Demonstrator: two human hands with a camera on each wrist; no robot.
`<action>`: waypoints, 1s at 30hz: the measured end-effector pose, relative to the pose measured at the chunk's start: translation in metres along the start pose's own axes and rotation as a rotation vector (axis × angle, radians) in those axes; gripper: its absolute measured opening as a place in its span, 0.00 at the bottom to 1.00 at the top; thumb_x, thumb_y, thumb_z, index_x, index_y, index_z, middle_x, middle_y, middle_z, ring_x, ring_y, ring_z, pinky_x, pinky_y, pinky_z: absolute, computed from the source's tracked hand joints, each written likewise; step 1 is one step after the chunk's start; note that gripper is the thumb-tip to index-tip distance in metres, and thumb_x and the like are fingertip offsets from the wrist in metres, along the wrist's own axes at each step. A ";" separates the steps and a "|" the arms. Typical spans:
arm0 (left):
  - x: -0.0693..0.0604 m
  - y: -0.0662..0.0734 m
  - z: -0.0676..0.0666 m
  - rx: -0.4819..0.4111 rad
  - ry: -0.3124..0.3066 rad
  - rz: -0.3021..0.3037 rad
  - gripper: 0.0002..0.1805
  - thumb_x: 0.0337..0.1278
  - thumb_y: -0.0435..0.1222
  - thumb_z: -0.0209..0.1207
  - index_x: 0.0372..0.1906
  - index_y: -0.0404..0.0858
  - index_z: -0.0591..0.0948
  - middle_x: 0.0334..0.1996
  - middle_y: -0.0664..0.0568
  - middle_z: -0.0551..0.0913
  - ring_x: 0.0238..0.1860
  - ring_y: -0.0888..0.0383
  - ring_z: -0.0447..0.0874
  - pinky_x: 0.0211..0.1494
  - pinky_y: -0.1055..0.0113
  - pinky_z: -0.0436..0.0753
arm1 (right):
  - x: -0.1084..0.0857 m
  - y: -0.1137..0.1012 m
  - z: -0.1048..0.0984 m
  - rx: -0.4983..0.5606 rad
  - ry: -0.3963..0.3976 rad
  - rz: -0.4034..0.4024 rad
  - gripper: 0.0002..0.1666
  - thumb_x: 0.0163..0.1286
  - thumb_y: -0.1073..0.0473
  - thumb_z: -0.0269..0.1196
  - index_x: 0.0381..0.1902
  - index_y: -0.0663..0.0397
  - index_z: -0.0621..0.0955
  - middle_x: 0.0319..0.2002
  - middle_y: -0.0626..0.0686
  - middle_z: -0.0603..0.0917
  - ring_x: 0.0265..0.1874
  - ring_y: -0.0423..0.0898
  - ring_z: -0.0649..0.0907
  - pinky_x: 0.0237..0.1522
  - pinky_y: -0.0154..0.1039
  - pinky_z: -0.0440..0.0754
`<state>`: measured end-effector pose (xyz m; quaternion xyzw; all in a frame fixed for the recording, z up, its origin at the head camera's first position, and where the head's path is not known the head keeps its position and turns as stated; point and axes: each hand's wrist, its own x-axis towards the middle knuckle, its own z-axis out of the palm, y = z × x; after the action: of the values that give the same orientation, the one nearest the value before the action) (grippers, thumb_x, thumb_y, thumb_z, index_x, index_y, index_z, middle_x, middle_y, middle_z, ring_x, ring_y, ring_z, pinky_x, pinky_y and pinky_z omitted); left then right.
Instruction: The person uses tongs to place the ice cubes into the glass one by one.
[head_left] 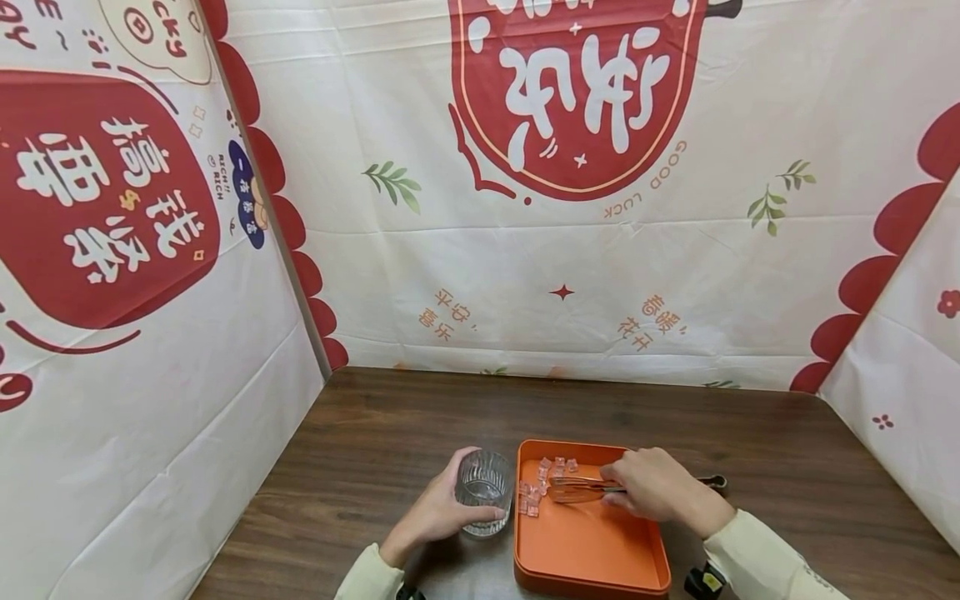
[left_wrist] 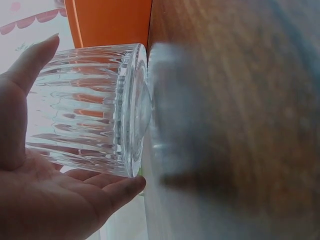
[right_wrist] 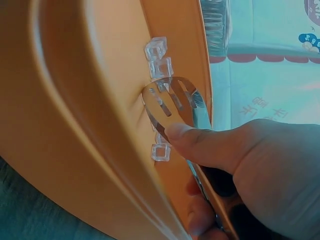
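Note:
My left hand [head_left: 438, 510] holds a ribbed clear glass [head_left: 484, 487] upright, thumb on the near side and fingers behind; its base is at the table top in the left wrist view, and no ice shows in it. My right hand [head_left: 654, 485] grips metal tongs [right_wrist: 169, 102] with slotted ends. Their tips are inside the orange tray [head_left: 592, 550], beside clear ice-like cubes [head_left: 528, 498] along its left and far part. In the right wrist view, the slotted end overlaps some cubes [right_wrist: 161, 67], and I cannot tell if any is pinched.
The brown wooden table [head_left: 390, 417] carries the tray, right of the glass. Printed cloth [head_left: 525, 267] stands as walls at the back and both sides. A dark device [head_left: 705, 580] sits at the right wrist.

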<state>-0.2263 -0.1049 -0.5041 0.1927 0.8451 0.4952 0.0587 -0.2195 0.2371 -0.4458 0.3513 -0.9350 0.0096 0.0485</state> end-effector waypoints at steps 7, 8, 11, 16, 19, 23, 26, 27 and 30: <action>0.000 0.000 0.000 -0.012 -0.006 -0.002 0.52 0.37 0.52 0.78 0.70 0.46 0.63 0.52 0.48 0.80 0.49 0.52 0.80 0.53 0.51 0.76 | -0.001 0.000 0.004 -0.020 0.037 -0.013 0.19 0.62 0.44 0.69 0.21 0.38 0.72 0.15 0.37 0.65 0.15 0.33 0.66 0.19 0.34 0.64; 0.000 0.000 0.000 -0.012 -0.007 -0.002 0.52 0.37 0.52 0.78 0.70 0.47 0.63 0.52 0.48 0.80 0.49 0.52 0.80 0.53 0.51 0.76 | -0.001 0.000 0.005 -0.019 0.039 -0.013 0.19 0.62 0.44 0.69 0.21 0.38 0.72 0.15 0.37 0.65 0.15 0.33 0.65 0.19 0.34 0.64; 0.000 0.000 0.000 -0.011 -0.007 0.000 0.52 0.38 0.52 0.78 0.69 0.47 0.64 0.52 0.48 0.80 0.48 0.53 0.80 0.53 0.52 0.76 | -0.001 0.001 0.005 -0.017 0.049 -0.015 0.18 0.63 0.45 0.68 0.21 0.38 0.72 0.15 0.36 0.64 0.15 0.32 0.65 0.19 0.34 0.63; 0.001 0.000 0.000 0.000 -0.004 0.003 0.52 0.38 0.52 0.78 0.69 0.46 0.63 0.51 0.48 0.80 0.48 0.53 0.80 0.52 0.53 0.77 | -0.001 0.001 0.003 -0.015 0.067 -0.019 0.18 0.64 0.46 0.68 0.21 0.38 0.72 0.16 0.36 0.65 0.15 0.32 0.64 0.20 0.33 0.61; 0.001 0.000 0.000 0.003 -0.003 0.003 0.52 0.38 0.53 0.78 0.69 0.46 0.63 0.51 0.48 0.80 0.48 0.53 0.80 0.52 0.53 0.77 | -0.002 0.002 0.001 -0.011 0.079 -0.021 0.18 0.65 0.46 0.68 0.21 0.38 0.71 0.16 0.36 0.65 0.15 0.32 0.64 0.20 0.33 0.61; 0.001 0.000 0.000 -0.002 -0.003 0.004 0.51 0.38 0.52 0.78 0.69 0.47 0.64 0.51 0.48 0.80 0.48 0.53 0.80 0.52 0.53 0.77 | -0.002 0.003 0.000 -0.007 0.106 -0.020 0.19 0.65 0.46 0.67 0.21 0.39 0.71 0.15 0.35 0.65 0.14 0.32 0.63 0.19 0.33 0.61; 0.001 0.000 0.000 -0.007 -0.002 0.004 0.51 0.38 0.52 0.78 0.69 0.47 0.64 0.52 0.48 0.80 0.48 0.53 0.80 0.52 0.53 0.77 | -0.002 0.004 0.000 -0.001 0.132 -0.023 0.19 0.65 0.46 0.68 0.21 0.39 0.71 0.15 0.35 0.64 0.14 0.32 0.63 0.19 0.33 0.60; 0.001 0.000 0.000 -0.007 -0.003 0.005 0.51 0.38 0.51 0.78 0.69 0.46 0.64 0.52 0.48 0.80 0.48 0.53 0.80 0.52 0.53 0.77 | -0.002 0.004 0.000 0.001 0.139 -0.023 0.19 0.65 0.46 0.68 0.21 0.39 0.71 0.14 0.35 0.63 0.14 0.32 0.63 0.19 0.32 0.60; 0.001 -0.001 0.000 -0.005 -0.003 0.002 0.52 0.38 0.52 0.78 0.70 0.46 0.63 0.52 0.47 0.80 0.48 0.53 0.80 0.52 0.53 0.77 | -0.002 0.005 -0.001 0.006 0.160 -0.025 0.19 0.64 0.46 0.68 0.21 0.39 0.70 0.14 0.35 0.62 0.13 0.31 0.62 0.19 0.32 0.60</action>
<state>-0.2271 -0.1048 -0.5046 0.1938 0.8436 0.4972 0.0598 -0.2214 0.2421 -0.4447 0.3610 -0.9237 0.0398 0.1223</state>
